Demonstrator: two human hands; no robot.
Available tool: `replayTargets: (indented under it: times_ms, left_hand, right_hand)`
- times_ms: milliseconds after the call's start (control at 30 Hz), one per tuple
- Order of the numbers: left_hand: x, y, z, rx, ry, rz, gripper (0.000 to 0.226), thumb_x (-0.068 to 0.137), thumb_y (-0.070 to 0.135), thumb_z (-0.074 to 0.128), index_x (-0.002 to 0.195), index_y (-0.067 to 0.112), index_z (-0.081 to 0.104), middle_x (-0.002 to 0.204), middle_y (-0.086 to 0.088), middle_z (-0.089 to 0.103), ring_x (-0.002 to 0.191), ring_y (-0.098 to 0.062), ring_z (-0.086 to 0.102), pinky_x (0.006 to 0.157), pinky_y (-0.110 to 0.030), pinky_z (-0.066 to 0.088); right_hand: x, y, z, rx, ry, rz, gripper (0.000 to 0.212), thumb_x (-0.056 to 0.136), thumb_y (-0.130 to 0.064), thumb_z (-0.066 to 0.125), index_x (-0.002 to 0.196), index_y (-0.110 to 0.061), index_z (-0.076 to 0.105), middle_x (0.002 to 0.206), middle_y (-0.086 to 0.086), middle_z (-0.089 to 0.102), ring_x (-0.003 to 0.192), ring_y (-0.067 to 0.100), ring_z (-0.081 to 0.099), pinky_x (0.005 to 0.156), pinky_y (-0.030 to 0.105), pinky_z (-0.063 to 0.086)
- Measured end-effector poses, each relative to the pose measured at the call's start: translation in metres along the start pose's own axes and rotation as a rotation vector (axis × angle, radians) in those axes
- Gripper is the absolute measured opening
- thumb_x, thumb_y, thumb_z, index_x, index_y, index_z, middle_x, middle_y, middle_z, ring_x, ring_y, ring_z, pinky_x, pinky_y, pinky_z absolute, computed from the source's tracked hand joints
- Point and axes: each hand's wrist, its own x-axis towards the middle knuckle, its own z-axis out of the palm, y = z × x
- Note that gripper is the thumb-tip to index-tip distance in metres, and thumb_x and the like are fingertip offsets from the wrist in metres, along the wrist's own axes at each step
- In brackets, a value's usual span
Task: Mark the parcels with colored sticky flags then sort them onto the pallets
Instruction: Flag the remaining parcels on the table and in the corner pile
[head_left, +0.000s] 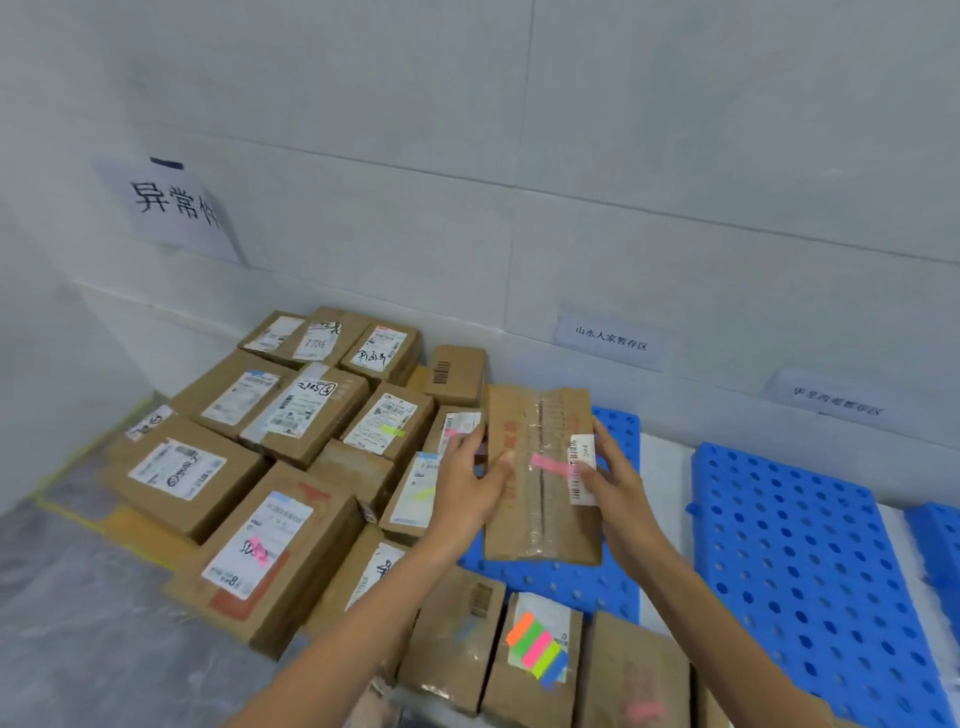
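I hold a flat brown cardboard parcel upright in the air above the near blue pallet. A pink sticky flag lies across its taped seam, beside a white barcode label. My left hand grips the parcel's left edge, thumb on its face. My right hand grips the right edge, thumb by the label. A pad of colored sticky flags rests on a parcel at the bottom.
Several brown parcels lie packed on the floor at left, some bearing pink or green flags. A second blue pallet lies at right. Paper signs hang on the white wall behind. Grey floor at lower left.
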Motion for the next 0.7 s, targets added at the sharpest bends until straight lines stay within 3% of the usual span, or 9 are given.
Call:
replayTargets:
  times_ms: [67,133,200,300,400,467,567,700]
  left_hand:
    - [0.019,-0.008,-0.026,-0.019,0.033,0.012,0.019,0.091,0.037,0.058,0.109,0.043,0.057,0.103,0.011,0.058,0.096,0.003,0.057,0.082,-0.017,0.05]
    - [0.04,-0.019,-0.05,-0.01,0.043,0.007,0.019,0.09,0.044,0.057,0.107,0.038,0.062,0.103,0.007,0.065,0.096,-0.004,0.062,0.079,-0.025,0.052]
    - [0.065,-0.027,-0.073,-0.005,0.054,-0.032,0.014,0.091,0.039,0.056,0.105,0.036,0.061,0.102,0.007,0.066,0.094,-0.008,0.064,0.074,-0.021,0.051]
    - [0.111,-0.034,-0.109,-0.031,0.037,-0.105,0.029,0.094,0.033,0.054,0.123,0.031,0.054,0.107,0.011,0.062,0.09,0.0,0.059,0.067,-0.009,0.044]
    - [0.163,-0.043,-0.136,-0.027,-0.063,-0.2,0.041,0.096,0.032,0.049,0.136,0.02,0.047,0.122,0.004,0.058,0.094,-0.001,0.053,0.065,-0.008,0.042]
    - [0.193,-0.051,-0.145,-0.001,-0.169,-0.218,0.041,0.098,0.03,0.047,0.137,0.02,0.044,0.125,0.004,0.055,0.093,0.0,0.053,0.067,-0.008,0.045]
    - [0.235,-0.063,-0.148,0.02,-0.282,-0.241,0.043,0.098,0.031,0.046,0.14,0.023,0.039,0.131,0.008,0.05,0.104,-0.009,0.055,0.09,-0.026,0.049]
    - [0.284,-0.085,-0.14,0.009,-0.432,-0.292,0.04,0.099,0.021,0.043,0.139,0.025,0.04,0.132,0.007,0.052,0.107,-0.011,0.053,0.094,-0.03,0.046]
  right_hand:
    - [0.017,-0.008,0.026,0.026,-0.13,0.019,0.06,0.093,-0.015,0.055,0.141,-0.042,0.033,0.132,-0.012,0.055,0.117,0.013,0.057,0.097,0.039,0.048]
    - [0.033,-0.012,0.051,0.004,-0.213,0.035,0.065,0.092,-0.019,0.057,0.142,-0.048,0.026,0.133,-0.015,0.054,0.117,0.012,0.057,0.096,0.039,0.048]
    - [0.053,-0.014,0.074,-0.012,-0.233,0.083,0.065,0.093,-0.019,0.056,0.141,-0.05,0.025,0.127,-0.019,0.057,0.111,0.01,0.061,0.091,0.036,0.051]
    - [0.094,-0.015,0.109,0.09,-0.123,0.18,0.056,0.093,-0.02,0.057,0.139,-0.043,0.036,0.13,-0.013,0.055,0.107,0.01,0.061,0.083,0.035,0.055]
    - [0.147,-0.014,0.144,0.278,0.081,0.285,0.046,0.091,-0.02,0.06,0.135,-0.029,0.048,0.115,-0.001,0.065,0.096,0.017,0.066,0.072,0.035,0.056]
    - [0.186,-0.011,0.162,0.279,0.154,0.3,0.043,0.092,-0.02,0.059,0.134,-0.024,0.049,0.112,0.002,0.066,0.089,0.016,0.066,0.064,0.03,0.055]
    - [0.24,-0.006,0.182,0.126,0.205,0.291,0.039,0.095,-0.018,0.052,0.133,-0.023,0.048,0.121,0.004,0.061,0.089,0.015,0.063,0.068,0.029,0.053]
    - [0.28,0.006,0.192,-0.223,0.222,0.262,0.044,0.097,-0.016,0.047,0.14,-0.018,0.038,0.128,0.001,0.053,0.101,0.013,0.051,0.082,0.026,0.043]
